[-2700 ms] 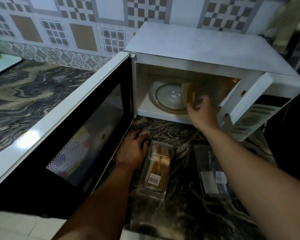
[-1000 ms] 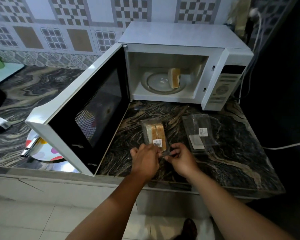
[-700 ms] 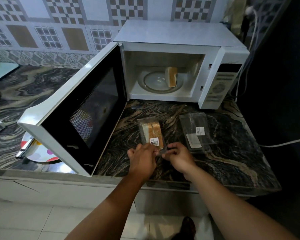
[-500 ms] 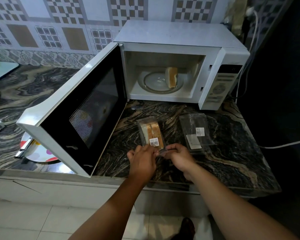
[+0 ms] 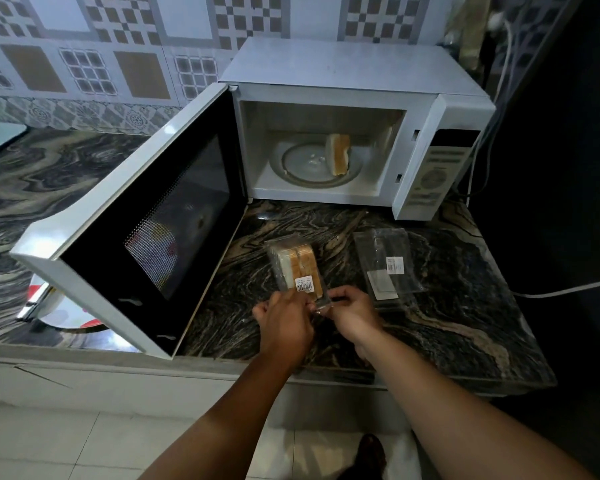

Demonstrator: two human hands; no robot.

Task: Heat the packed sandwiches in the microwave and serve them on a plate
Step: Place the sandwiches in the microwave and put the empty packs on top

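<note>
A white microwave (image 5: pixel 347 69) stands at the back with its door (image 5: pixel 146 216) swung wide to the left. One bare sandwich (image 5: pixel 339 154) stands on edge on the glass turntable (image 5: pixel 298 164) inside. On the marble counter in front lies a clear packed sandwich box (image 5: pixel 296 266) with a barcode label. My left hand (image 5: pixel 284 323) and my right hand (image 5: pixel 352 313) both pinch the near end of that box. An empty clear package (image 5: pixel 387 268) lies to the right of it.
A plate (image 5: pixel 54 306) with coloured dots sits on the counter at the left, partly hidden behind the open door. White cables (image 5: pixel 565 289) run along the right side. The counter edge (image 5: pixel 222 367) is just below my hands.
My right hand left the microwave, where the sandwich now stands alone, and I stepped back. Both hands closed on the near end of the packed box and have stayed there.
</note>
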